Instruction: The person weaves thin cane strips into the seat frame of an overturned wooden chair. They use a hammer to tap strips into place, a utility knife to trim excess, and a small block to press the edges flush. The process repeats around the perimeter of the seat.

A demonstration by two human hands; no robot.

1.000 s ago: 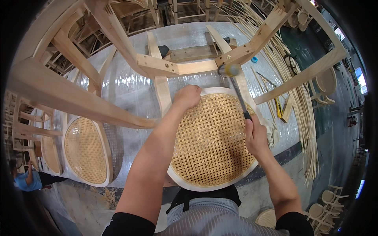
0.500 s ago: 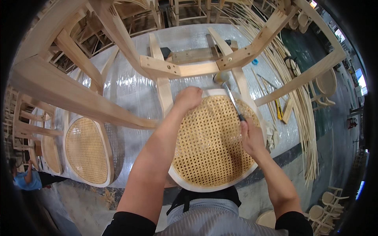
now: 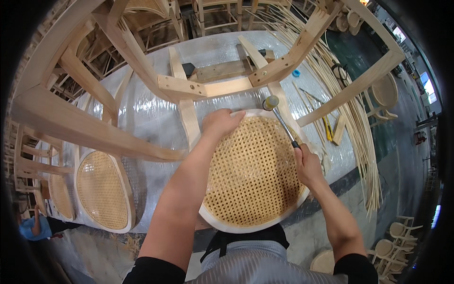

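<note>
A rounded cane-woven chair seat (image 3: 250, 170) with a pale wooden rim lies in front of me, its near edge close to my waist. At its far left rim my left hand (image 3: 221, 122) is closed on the edge, thumb over the top; the fingertips are partly hidden. My right hand (image 3: 309, 165), above the right side of the seat, is wrapped round the dark grip of a mallet (image 3: 285, 125). Its metal shaft slants up to a yellowish round head, which is over the seat's far rim. Whether the head touches the wood I cannot tell.
An upturned wooden chair frame (image 3: 227, 88) stands just beyond the seat on the film-covered table (image 3: 156, 123). To the left stands another cane seat (image 3: 103, 189). Long thin cane strips (image 3: 357, 137) and a yellow cutter (image 3: 327, 130) lie right. A person (image 3: 35, 227) is far left.
The mallet's head has shifted slightly right and down and shows more clearly. My right hand has moved a little right and lower. My left hand keeps to the far rim.
</note>
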